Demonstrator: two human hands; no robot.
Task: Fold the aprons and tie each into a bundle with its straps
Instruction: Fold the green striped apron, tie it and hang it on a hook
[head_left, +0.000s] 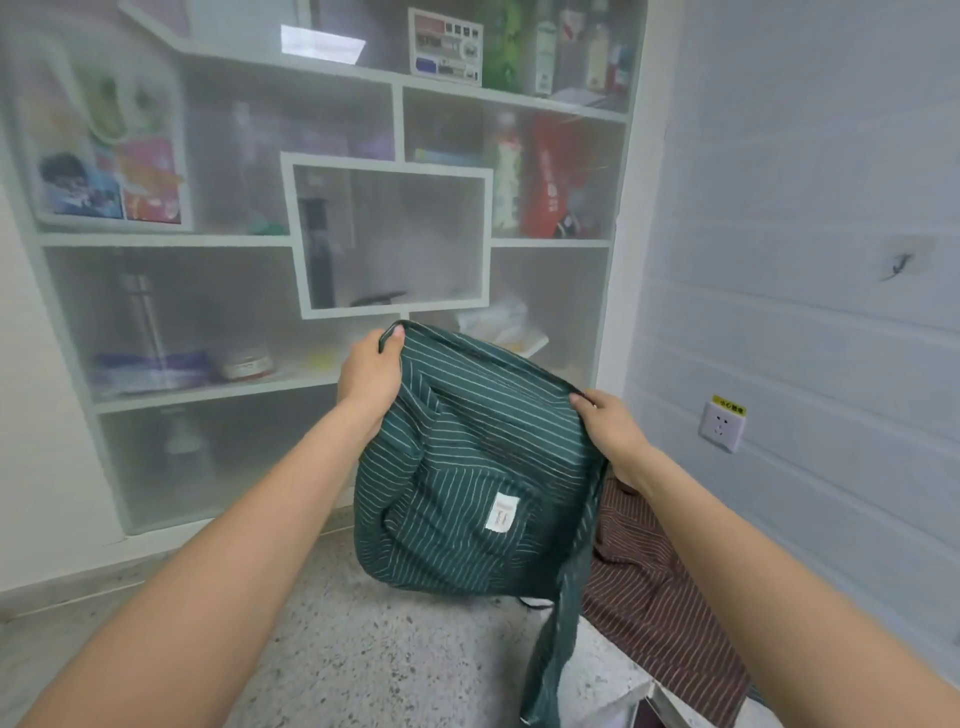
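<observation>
Up close, the fingers of the left hand (370, 375) are curled over the top hem of the green striped apron (467, 467), thumb pressing the cloth from the near side, so that corner is pinched tight. The right hand (608, 431) does the same at the opposite corner, its fingers wrapped round the edge and mostly hidden behind the fabric. Both hands hold the apron in the air in front of the person, well above the counter, and the top edge runs stretched between them. Held like this, I'd judge the cloth is being spread so its width can be squared before a fold; it already hangs doubled and bunched, the pocket with its small pale label (503, 512) facing the viewer. One long green strap (563, 613) dangles from the right side down toward the speckled stone countertop (363, 639), free and not yet tied.

Beyond the hands, a brown striped apron (670, 603) lies crumpled on the counter at the right, partly under the hanging strap, and it could snag the strap when the green one is laid down. Behind stands a white shelving unit (343, 239) with frosted panels, bottles and boxes blurred inside. A wall socket (722, 423) sits on the tiled wall to the right.
</observation>
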